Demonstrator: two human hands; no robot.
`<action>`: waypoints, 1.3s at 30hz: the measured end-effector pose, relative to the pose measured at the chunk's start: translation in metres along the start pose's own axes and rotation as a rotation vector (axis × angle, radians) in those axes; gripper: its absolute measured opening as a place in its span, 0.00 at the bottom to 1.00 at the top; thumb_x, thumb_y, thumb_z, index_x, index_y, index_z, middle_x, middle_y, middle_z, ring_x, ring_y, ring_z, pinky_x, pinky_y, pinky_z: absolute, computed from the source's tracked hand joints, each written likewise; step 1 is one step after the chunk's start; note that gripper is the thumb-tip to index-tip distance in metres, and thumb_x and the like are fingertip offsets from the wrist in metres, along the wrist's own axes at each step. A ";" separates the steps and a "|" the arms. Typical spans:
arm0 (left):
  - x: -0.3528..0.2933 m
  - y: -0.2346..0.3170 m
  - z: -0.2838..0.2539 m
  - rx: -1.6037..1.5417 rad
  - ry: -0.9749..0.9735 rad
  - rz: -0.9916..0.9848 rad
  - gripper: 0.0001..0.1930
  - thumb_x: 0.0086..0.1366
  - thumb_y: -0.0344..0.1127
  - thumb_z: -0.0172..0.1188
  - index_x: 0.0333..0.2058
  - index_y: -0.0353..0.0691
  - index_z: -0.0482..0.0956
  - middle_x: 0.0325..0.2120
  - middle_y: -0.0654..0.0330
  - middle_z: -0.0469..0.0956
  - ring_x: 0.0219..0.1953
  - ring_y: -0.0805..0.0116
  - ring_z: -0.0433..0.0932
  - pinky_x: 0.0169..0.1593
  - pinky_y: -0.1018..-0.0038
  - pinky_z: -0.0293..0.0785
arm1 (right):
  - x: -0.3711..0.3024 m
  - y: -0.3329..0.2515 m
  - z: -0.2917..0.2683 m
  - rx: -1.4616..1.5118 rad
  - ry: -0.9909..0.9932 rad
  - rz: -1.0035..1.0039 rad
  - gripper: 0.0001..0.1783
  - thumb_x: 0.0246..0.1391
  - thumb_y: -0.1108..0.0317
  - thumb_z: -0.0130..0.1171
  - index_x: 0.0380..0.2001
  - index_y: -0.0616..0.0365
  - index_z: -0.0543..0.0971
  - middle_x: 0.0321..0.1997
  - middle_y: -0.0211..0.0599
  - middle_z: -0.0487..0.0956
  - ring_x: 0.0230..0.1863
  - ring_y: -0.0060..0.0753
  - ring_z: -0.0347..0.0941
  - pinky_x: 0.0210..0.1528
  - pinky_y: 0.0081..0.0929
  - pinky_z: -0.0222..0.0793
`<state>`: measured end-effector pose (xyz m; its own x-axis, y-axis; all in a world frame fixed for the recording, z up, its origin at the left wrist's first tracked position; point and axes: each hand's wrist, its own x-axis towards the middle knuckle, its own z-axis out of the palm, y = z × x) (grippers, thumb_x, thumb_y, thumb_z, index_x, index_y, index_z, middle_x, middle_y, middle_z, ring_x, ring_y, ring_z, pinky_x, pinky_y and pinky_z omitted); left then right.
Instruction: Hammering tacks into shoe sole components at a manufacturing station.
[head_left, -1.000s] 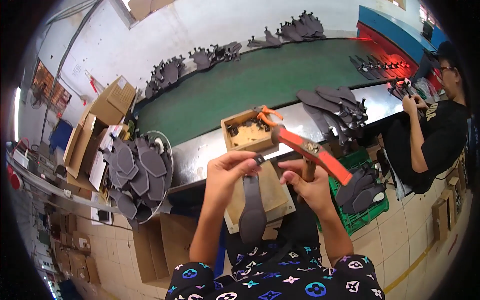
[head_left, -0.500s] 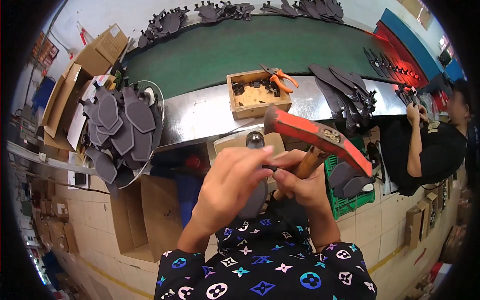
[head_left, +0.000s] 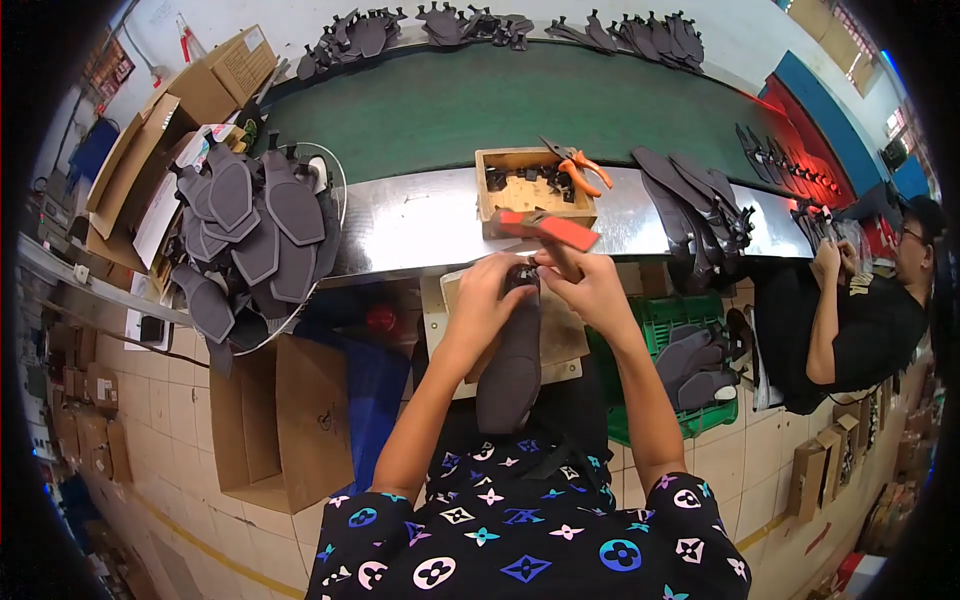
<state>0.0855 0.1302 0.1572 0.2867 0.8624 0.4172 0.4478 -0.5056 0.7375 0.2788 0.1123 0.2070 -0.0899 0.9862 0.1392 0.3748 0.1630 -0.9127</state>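
In the head view, the left hand (head_left: 487,290) and the right hand (head_left: 590,285) meet over a pale wooden work board (head_left: 560,335) at the near edge of the long steel-fronted bench (head_left: 420,225). The left hand's fingers are closed on the upper end of a long dark grey shoe piece (head_left: 512,365), which lies on the board and hangs off its near edge toward the person's lap. The right hand's fingers are wrapped round the handle of a hammer with an orange-red head (head_left: 550,228); the head sits just above both hands and in front of a small open wooden box (head_left: 490,190) on the bench. A pair of orange-handled pliers (head_left: 575,168) rests across that box's far right corner.

To the left, a heap of flat dark grey shoe parts (head_left: 255,235) fills a round wire basket (head_left: 338,185). To the right of the box lies another pile of long dark parts (head_left: 695,200). Beyond the steel edge runs a green conveyor belt (head_left: 450,105). Under the bench to the right stands a green plastic crate (head_left: 655,325) holding more dark pieces. At the far right another seated person (head_left: 860,320) in black works at the same bench.
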 end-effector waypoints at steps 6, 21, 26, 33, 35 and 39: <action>0.000 -0.004 0.000 -0.070 0.015 0.016 0.14 0.53 0.33 0.71 0.39 0.36 0.84 0.36 0.53 0.84 0.41 0.55 0.81 0.50 0.65 0.73 | 0.000 0.023 0.009 -0.029 0.003 -0.162 0.14 0.54 0.69 0.63 0.43 0.65 0.80 0.21 0.42 0.73 0.23 0.26 0.64 0.29 0.28 0.66; -0.014 -0.018 -0.003 -0.041 0.050 -0.005 0.12 0.50 0.32 0.70 0.36 0.39 0.84 0.33 0.53 0.83 0.41 0.55 0.79 0.55 0.62 0.67 | -0.006 0.011 0.018 -0.161 -0.057 -0.373 0.17 0.48 0.76 0.62 0.44 0.62 0.79 0.40 0.44 0.81 0.39 0.48 0.79 0.42 0.34 0.74; -0.008 -0.016 -0.008 -0.122 -0.005 -0.027 0.14 0.52 0.29 0.70 0.39 0.36 0.84 0.33 0.50 0.82 0.38 0.56 0.81 0.49 0.66 0.73 | -0.014 -0.005 0.016 -0.296 -0.082 -0.330 0.16 0.47 0.77 0.63 0.42 0.63 0.78 0.40 0.45 0.81 0.40 0.50 0.78 0.44 0.35 0.73; -0.001 -0.021 -0.011 -0.430 -0.143 -0.127 0.15 0.55 0.30 0.71 0.42 0.34 0.85 0.37 0.53 0.86 0.38 0.69 0.83 0.46 0.74 0.76 | -0.031 -0.033 0.012 -0.043 -0.034 0.101 0.12 0.64 0.67 0.57 0.45 0.64 0.75 0.29 0.47 0.76 0.31 0.46 0.74 0.36 0.34 0.69; 0.001 -0.017 -0.012 -0.441 -0.149 -0.138 0.15 0.55 0.30 0.71 0.42 0.34 0.85 0.36 0.54 0.86 0.37 0.70 0.82 0.45 0.74 0.76 | -0.046 -0.040 0.006 0.044 -0.050 0.134 0.15 0.67 0.66 0.53 0.51 0.66 0.72 0.32 0.50 0.77 0.32 0.45 0.75 0.37 0.32 0.69; 0.000 -0.021 -0.013 -0.514 -0.201 -0.202 0.14 0.55 0.28 0.70 0.42 0.34 0.86 0.36 0.57 0.86 0.38 0.73 0.81 0.45 0.75 0.76 | -0.072 -0.059 0.000 -0.116 0.021 -0.036 0.20 0.67 0.68 0.53 0.58 0.67 0.69 0.45 0.57 0.79 0.41 0.55 0.78 0.45 0.35 0.72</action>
<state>0.0646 0.1412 0.1485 0.4156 0.8935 0.1700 0.0567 -0.2119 0.9756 0.2631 0.0317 0.2506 -0.0866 0.9797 0.1805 0.4758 0.1999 -0.8565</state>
